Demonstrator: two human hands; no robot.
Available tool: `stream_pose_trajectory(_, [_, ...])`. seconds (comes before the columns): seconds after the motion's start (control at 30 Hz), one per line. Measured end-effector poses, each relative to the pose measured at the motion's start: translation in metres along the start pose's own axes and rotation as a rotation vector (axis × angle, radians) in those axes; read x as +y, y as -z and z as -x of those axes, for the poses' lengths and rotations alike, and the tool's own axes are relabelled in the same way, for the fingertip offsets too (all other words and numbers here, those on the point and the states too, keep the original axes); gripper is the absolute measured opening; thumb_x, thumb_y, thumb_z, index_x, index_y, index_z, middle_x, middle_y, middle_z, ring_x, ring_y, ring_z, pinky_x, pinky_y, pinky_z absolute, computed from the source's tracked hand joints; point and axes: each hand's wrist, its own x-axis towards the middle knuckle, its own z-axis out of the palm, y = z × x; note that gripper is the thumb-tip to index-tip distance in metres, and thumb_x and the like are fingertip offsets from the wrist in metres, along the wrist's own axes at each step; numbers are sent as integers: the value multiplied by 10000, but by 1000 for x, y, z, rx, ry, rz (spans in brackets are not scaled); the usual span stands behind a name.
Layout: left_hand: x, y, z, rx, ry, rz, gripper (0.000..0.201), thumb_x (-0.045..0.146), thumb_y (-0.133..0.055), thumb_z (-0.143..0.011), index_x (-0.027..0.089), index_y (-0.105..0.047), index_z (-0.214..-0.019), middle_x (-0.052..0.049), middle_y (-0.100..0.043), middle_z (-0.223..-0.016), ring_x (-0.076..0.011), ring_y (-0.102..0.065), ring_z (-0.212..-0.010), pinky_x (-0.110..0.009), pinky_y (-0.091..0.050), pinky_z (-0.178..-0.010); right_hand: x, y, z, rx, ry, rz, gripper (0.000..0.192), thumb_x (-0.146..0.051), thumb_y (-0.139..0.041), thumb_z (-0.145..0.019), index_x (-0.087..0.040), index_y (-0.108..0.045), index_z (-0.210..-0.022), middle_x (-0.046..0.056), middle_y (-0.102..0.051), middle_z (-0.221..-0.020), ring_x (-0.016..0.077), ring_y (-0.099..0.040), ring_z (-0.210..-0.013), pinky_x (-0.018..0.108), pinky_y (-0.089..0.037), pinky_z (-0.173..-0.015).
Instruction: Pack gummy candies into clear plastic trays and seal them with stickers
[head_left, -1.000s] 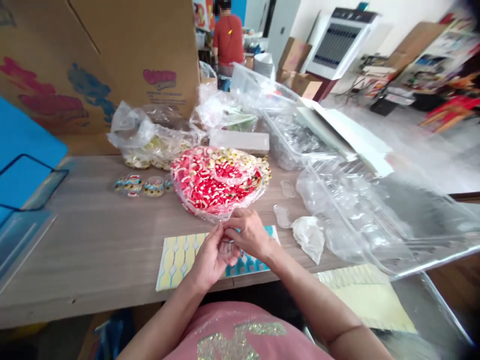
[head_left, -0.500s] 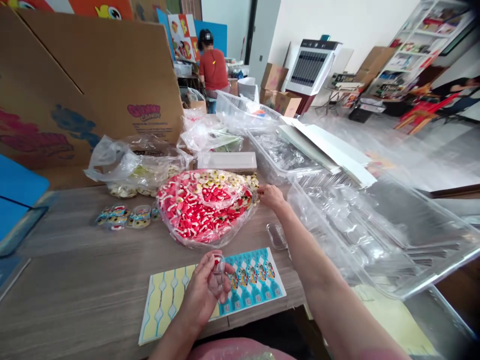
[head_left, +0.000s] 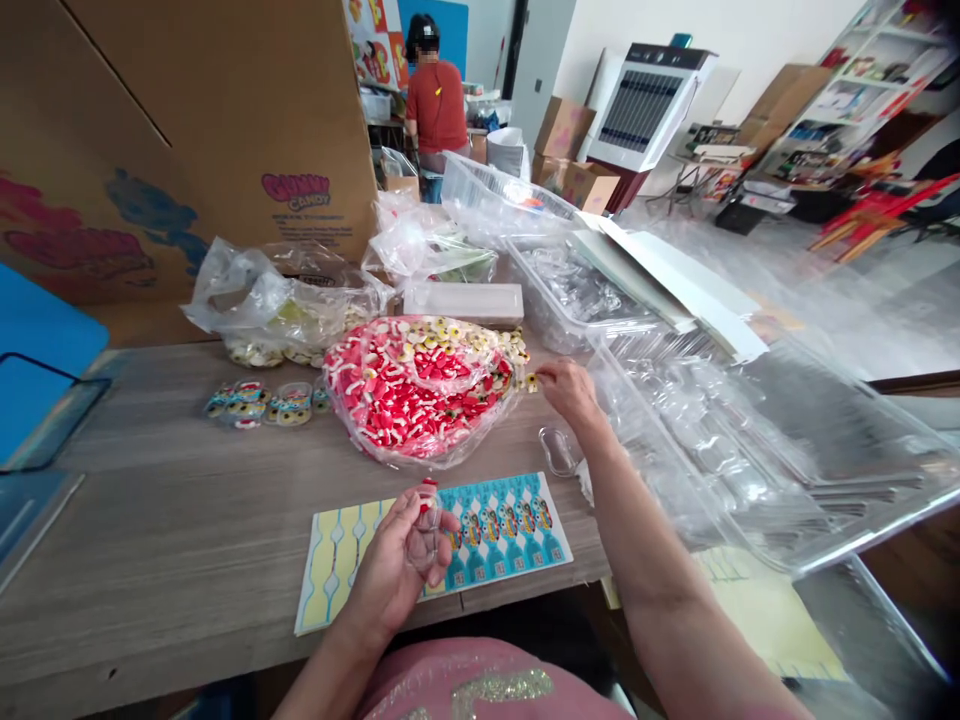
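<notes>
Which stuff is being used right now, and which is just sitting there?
In use: left hand holding a clear capsule; right hand pinching a yellow candy; candy bag.
Lying about: sticker sheet, cardboard box, white box.

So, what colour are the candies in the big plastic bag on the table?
Mostly red and white, with yellow ones at its far edge; the bag of candies shows in the head view.

surface [head_left: 187, 520]: matt wood-grain laminate | candy bag [head_left: 420, 385]: glossy crinkled clear plastic | sticker sheet [head_left: 495, 530]: smooth printed paper | box [head_left: 187, 120]: matt brown cardboard | trays [head_left: 712, 440]: glossy clear plastic
</notes>
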Motion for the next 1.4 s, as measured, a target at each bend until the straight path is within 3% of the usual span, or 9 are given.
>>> stream_pose_trajectory(0.33, [-4, 3, 10, -39, 9, 11, 286, 358, -632, -887, 195, -490, -1074, -61, -702, -764, -149, -602, -476, -177, -371, -335, -3, -1, 7, -31, 28, 48, 452, -172, -466, -882, -215, -684, -1275, 93, -694, -1259, 212, -635, -1121, 260, -459, -904])
stream_pose_trajectory(0.57, [-7, 7, 12, -12, 18, 33, 290, 369, -623, -888, 194, -495, -1081, -58, -702, -765, -149, -599, -469, -177, -364, -333, -11, 4, 0, -154, 77, 130, 275, -296, -563, -869, -221, -778, -1022, 110, -745, -1079, 239, -676, -990, 279, -472, -779])
stream_pose_trajectory(0.8, [-7, -2, 5, -51, 51, 35, 251, 358, -604, -904, 201, -487, -1059, -63, -704, -755, -158, -607, -462, -181, -366, -336, -19, -6, -8, -173, 57, 217, 303, -149, -519, -847, -155, -762, -1027, 172, -722, -1096, 267, -687, -979, 312, -478, -791])
stream_pose_trajectory(0.97, [-8, -2, 2, -106, 87, 127, 307, 471, -436, -984, 190, -505, -1087, -105, -708, -776, -187, -626, -481, -210, -389, -356, -15, 4, -8, -177, 43, 236, 313, -110, -510, -832, -141, -752, -1029, 202, -711, -1086, 313, -679, -1007, 362, -493, -809])
stream_pose_trajectory(1.1, [-6, 4, 2, -89, 33, 217, 347, 475, -343, -1013, 185, -507, -1110, -127, -709, -810, -211, -655, -544, -243, -434, -416, -20, 25, 33, 5, 58, 92, 259, -205, -484, -883, -159, -713, -994, 181, -694, -1070, 295, -669, -969, 375, -494, -785])
stream_pose_trajectory(1.17, [-4, 5, 1, -74, -2, 248, 331, 466, -393, -1006, 180, -520, -1116, -122, -708, -837, -215, -671, -596, -266, -472, -476, -41, 35, 72, 142, 238, -159, 220, -271, -498, -889, -198, -685, -979, 121, -694, -989, 250, -658, -906, 350, -497, -767])
stream_pose_trajectory(1.23, [-4, 3, 0, -62, -10, 294, 303, 447, -497, -979, 181, -549, -1116, -87, -698, -844, -201, -672, -627, -280, -501, -532, -76, 40, 118, 32, 534, -301, 211, -313, -477, -918, -235, -672, -942, 82, -690, -944, 205, -641, -822, 321, -497, -730])
stream_pose_trajectory(1.3, [-5, -1, -2, -18, -24, 388, 241, 365, -574, -959, 171, -589, -1100, -44, -681, -844, -151, -659, -650, -251, -511, -583, -117, 37, 157, -127, 767, -241, 212, -272, -468, -929, -255, -680, -927, 66, -692, -954, 169, -617, -732, 291, -468, -643])
stream_pose_trajectory(1.4, [-6, -5, -1, 74, -34, 541, 152, 248, -557, -974, 131, -630, -1037, -25, -669, -864, -83, -632, -683, -169, -482, -600, -157, 24, 184, -121, 870, -123, 209, -149, -486, -913, -185, -686, -958, 110, -691, -953, 185, -623, -770, 296, -439, -620])
